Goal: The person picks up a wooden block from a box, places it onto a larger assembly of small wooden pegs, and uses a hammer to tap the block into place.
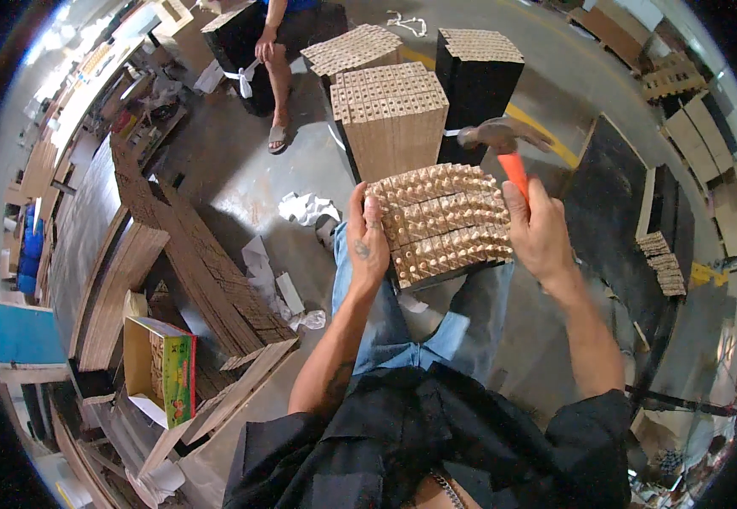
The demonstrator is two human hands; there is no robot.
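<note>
A stack of narrow boards (396, 254) stands between my knees, its end face up, with several rows of short wooden dowels (445, 208) sticking out of it. My left hand (367, 242) grips the stack's left edge, thumb up by the top corner and the other fingers partly hidden. In my right hand (543, 233) is a claw hammer (514, 170), held by its orange handle. Its metal head is raised beyond the far right corner of the stack, apart from the dowels. The right hand is close beside the stack's right edge.
Ahead stand dark-sided board stacks (390, 102) with drilled ends. A person's leg (278, 93) is at far left. Long boards (207, 263) and an open carton (161, 369) of small wooden pieces lie left. Crumpled paper (307, 209) litters the floor; dark panels (602, 204) lie right.
</note>
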